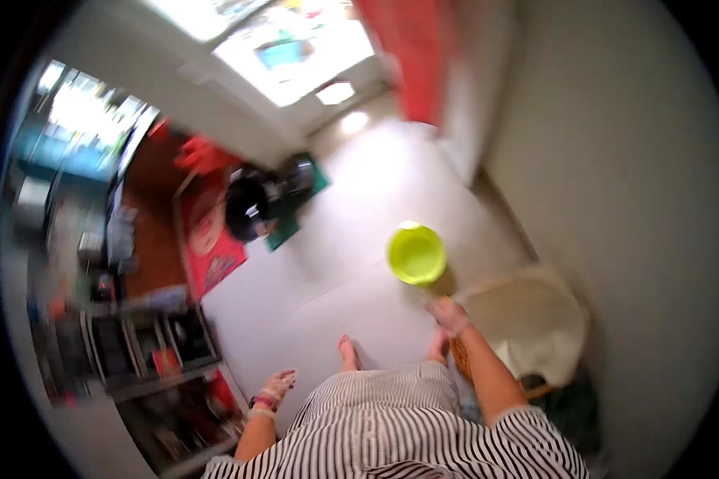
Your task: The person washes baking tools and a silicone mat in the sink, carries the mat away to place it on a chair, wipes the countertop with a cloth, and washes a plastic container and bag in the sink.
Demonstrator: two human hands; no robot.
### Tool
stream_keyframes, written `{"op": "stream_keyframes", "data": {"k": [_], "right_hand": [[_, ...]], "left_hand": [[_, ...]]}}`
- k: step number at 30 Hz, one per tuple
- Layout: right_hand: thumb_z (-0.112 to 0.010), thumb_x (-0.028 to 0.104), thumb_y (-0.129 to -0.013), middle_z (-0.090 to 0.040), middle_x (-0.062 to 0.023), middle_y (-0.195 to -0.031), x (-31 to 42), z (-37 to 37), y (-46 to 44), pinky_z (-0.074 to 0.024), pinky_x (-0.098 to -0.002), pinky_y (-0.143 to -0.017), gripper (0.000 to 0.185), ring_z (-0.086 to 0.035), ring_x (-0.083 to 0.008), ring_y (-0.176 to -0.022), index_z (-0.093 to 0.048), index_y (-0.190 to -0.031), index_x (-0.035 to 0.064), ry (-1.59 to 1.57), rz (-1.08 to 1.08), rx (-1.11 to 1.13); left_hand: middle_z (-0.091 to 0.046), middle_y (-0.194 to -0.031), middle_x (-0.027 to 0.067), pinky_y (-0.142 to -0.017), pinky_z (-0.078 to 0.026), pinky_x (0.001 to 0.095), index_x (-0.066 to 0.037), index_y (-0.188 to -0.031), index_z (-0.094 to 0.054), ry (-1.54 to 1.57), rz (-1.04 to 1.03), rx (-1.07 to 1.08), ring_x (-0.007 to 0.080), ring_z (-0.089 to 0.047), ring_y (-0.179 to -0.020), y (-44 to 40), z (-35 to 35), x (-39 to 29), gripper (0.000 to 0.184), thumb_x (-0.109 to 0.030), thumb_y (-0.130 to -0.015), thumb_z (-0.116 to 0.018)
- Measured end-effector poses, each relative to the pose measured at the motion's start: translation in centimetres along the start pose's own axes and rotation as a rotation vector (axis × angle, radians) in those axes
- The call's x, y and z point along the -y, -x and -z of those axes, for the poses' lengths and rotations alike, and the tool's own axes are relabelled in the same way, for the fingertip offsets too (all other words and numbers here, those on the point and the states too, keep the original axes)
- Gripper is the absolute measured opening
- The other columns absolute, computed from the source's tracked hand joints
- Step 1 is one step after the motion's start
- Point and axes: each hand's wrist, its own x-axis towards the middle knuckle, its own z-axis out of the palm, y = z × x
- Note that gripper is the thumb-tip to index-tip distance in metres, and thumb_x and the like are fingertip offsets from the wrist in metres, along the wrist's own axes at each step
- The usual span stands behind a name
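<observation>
- A plain, pale wall [623, 152] fills my right side, smooth and slightly shadowed
- Below me spreads a whitish floor [335, 291], with a thin seam running across it
- My black-and-white striped clothing [375, 419] takes up the bottom of the view
- On my left stand crowded shelves [144, 351], their contents blurred
- Ahead, a bright glazed door [295, 52] lets in strong light, with a red cloth [411, 68] hanging to its right
- Near my right arm sits a cream, rounded seat-like piece [527, 311]
- Forward and left, a shiny black rounded object [248, 203] is beside something green
- A lime-green bowl [417, 254] shows its open top, ahead of my right hand [450, 314]; I cannot tell whether they touch
- That hand's fingers are blurred, so I cannot tell what they grip
- My left hand [276, 387] hangs loosely open near the shelves, a pinkish band [264, 401] around its wrist
</observation>
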Motion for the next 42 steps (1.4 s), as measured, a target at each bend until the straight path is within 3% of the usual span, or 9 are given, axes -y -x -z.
{"op": "stream_keyframes", "data": {"k": [7,9,11,22,28,34,38,39,42], "right_hand": [[-0.055,0.047,-0.086,-0.068,-0.0220,-0.101,-3.8,-7.1,-4.1,-0.0512,-0.0435,-0.076,0.052,-0.066,-0.0336,-0.084,-0.065,-0.110,0.0014,0.589,-0.277,0.158],[-0.064,0.026,-0.079,-0.062,-0.0153,-0.068,-9.4,-5.3,-4.1,-0.0494,-0.0457,-0.059,0.025,-0.062,-0.0303,-0.062,-0.066,-0.081,0.0012,0.774,0.203,0.206],[-0.062,0.018,-0.080,-0.060,-0.0126,-0.066,-5.7,-6.6,-4.1,-0.0456,-0.0468,-0.052,0.015,-0.057,-0.0290,-0.056,-0.067,-0.078,0.0035,0.182,-0.675,-0.089],[-0.059,0.011,-0.074,-0.063,-0.0137,-0.064,20.3,-24.2,-21.1,-0.0462,-0.0395,-0.050,0.008,-0.061,-0.0215,-0.055,-0.066,-0.071,0.0078,1.282,0.342,0.231],[-0.059,0.020,-0.075,-0.070,-0.0114,-0.073,37.1,-33.0,-41.7,-0.0523,-0.0377,-0.062,0.015,-0.067,-0.0239,-0.066,-0.070,-0.074,0.0102,0.812,0.330,0.053],[-0.065,0.027,-0.075,-0.071,-0.0130,-0.091,68.8,-53.5,-49.8,-0.0538,-0.0378,-0.075,0.015,-0.068,-0.0288,-0.090,-0.075,-0.082,0.0172,1.825,0.813,0.341],[-0.066,0.025,-0.071,-0.071,-0.0117,-0.080,83.4,-71.1,-54.7,-0.0515,-0.0358,-0.064,0.018,-0.068,-0.0283,-0.073,-0.073,-0.080,0.0117,1.052,0.493,0.356],[-0.065,0.026,-0.074,-0.071,-0.0114,-0.080,84.6,-74.5,-57.2,-0.0517,-0.0336,-0.064,0.024,-0.067,-0.0259,-0.069,-0.072,-0.090,0.0089,1.261,1.097,0.320],[-0.070,0.019,-0.080,-0.067,-0.0100,-0.104,89.6,-87.1,-58.7,-0.0522,-0.0305,-0.074,0.051,-0.064,-0.0163,-0.087,-0.057,-0.127,0.0071,0.410,0.636,0.484]], "left_hand": [[-0.067,-0.085,0.0045,-0.066,-0.052,0.0305,-0.007,-0.119,-0.065,0.346,-0.002,-0.219,0.0140,-0.060,-0.073,-4.6,6.0,19.2,0.038,-0.030,-0.089,-0.065],[-0.067,-0.083,0.0042,-0.063,-0.052,0.0306,-0.007,-0.116,-0.067,0.447,0.079,-0.211,0.0143,-0.060,-0.069,-6.0,8.2,23.2,0.037,-0.032,-0.088,-0.065],[-0.067,-0.082,0.0051,-0.060,-0.052,0.0309,-0.006,-0.114,-0.067,0.448,0.227,-0.197,0.0153,-0.059,-0.063,-8.7,11.5,26.3,0.038,-0.033,-0.087,-0.066],[-0.066,-0.090,0.0093,-0.054,-0.048,0.0303,-0.009,-0.124,-0.059,1.019,0.015,-0.146,0.0161,-0.060,-0.064,-22.1,33.6,22.3,0.035,-0.021,-0.091,-0.061],[-0.066,-0.085,0.0083,-0.056,-0.048,0.0306,-0.004,-0.109,-0.064,0.952,0.168,-0.348,0.0150,-0.060,-0.064,-26.0,43.2,21.4,0.032,-0.030,-0.091,-0.060],[-0.068,-0.097,0.0093,-0.068,-0.050,0.0386,-0.008,-0.105,-0.064,0.697,0.274,-0.340,0.0240,-0.065,-0.083,-25.1,48.8,26.6,0.030,-0.032,-0.088,-0.060],[-0.067,-0.104,0.0045,-0.081,-0.052,0.0441,-0.014,-0.094,-0.065,1.409,0.520,-0.330,0.0254,-0.064,-0.095,-28.9,52.3,27.7,0.018,-0.027,-0.088,-0.054],[-0.067,-0.103,0.0045,-0.081,-0.051,0.0434,-0.013,-0.097,-0.063,1.585,0.578,-0.352,0.0248,-0.063,-0.094,-30.0,53.7,27.7,0.018,-0.027,-0.088,-0.055],[-0.064,-0.101,0.0046,-0.080,-0.050,0.0412,-0.011,-0.107,-0.059,1.632,0.450,-0.544,0.0231,-0.060,-0.092,-35.1,63.4,25.6,0.024,-0.027,-0.089,-0.057]]}}
